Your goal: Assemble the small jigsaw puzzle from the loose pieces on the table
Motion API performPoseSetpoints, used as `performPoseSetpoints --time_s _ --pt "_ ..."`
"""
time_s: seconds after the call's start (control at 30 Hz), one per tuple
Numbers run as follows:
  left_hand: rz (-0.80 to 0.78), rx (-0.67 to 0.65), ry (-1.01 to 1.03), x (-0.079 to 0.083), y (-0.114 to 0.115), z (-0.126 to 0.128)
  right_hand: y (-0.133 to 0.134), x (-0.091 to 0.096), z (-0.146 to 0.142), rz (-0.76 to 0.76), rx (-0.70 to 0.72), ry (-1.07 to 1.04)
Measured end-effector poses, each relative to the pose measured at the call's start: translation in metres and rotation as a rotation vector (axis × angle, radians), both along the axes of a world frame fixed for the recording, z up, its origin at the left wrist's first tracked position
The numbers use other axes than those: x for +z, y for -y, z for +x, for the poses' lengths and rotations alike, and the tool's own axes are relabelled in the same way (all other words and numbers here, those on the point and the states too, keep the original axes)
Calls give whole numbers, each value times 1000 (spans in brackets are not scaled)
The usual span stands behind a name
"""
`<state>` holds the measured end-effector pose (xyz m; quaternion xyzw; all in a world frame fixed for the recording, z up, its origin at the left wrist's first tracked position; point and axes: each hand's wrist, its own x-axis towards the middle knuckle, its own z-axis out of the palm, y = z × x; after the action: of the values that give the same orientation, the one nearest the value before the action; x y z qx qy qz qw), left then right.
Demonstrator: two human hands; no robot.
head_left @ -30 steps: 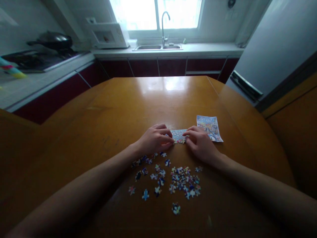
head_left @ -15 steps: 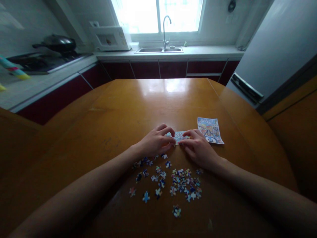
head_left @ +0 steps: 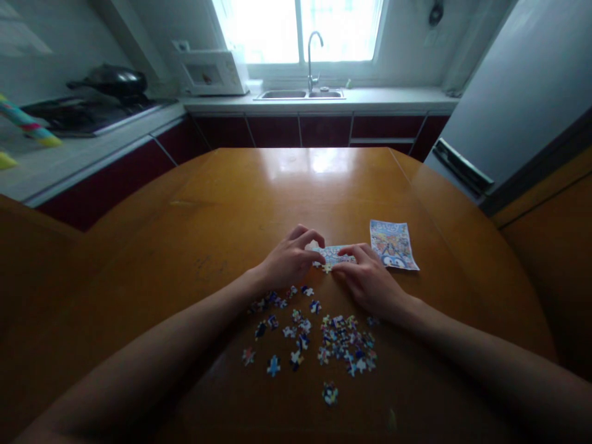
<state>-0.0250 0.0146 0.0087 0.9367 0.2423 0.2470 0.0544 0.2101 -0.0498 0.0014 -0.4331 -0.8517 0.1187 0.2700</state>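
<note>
A partly joined jigsaw puzzle [head_left: 332,254] lies flat on the wooden table, pale blue and white with small print. My left hand [head_left: 296,254] curls over its left end, thumb and forefinger bent around the edge. From the other side, my right hand [head_left: 365,274] holds the puzzle's right part, fingertips on its face and lower edge. A light puzzle piece [head_left: 327,269] juts from the lower edge by the right fingertips; whether it is locked in I cannot tell. Both hands cover parts of the puzzle.
Loose puzzle pieces [head_left: 346,342] lie heaped nearer me, with others scattered to their left and a small cluster [head_left: 330,393] in front. A printed picture sheet [head_left: 393,245] rests right of the puzzle. Beyond the table [head_left: 277,191] are a sink [head_left: 282,95], a microwave [head_left: 210,73] and a fridge [head_left: 509,92].
My left fingers have lifted and drawn back slightly to the left, so more of the puzzle and the piece at its lower edge shows. My right hand has barely moved.
</note>
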Motion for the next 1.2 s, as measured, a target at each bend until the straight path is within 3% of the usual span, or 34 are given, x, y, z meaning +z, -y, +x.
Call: performPoseSetpoints --time_s 0.4,0.73,0.93,1.2 --pt "-55 -15 -84 -1 0 0 0 1 -3 48 37 115" --pt "-56 5 -13 -6 -2 3 1 2 -4 40 20 -12" --pt "2 199 187 -3 -4 1 0 10 1 75 -44 -135" --pt "-62 373 220 -12 -21 -8 4 14 10 -128 9 -20"
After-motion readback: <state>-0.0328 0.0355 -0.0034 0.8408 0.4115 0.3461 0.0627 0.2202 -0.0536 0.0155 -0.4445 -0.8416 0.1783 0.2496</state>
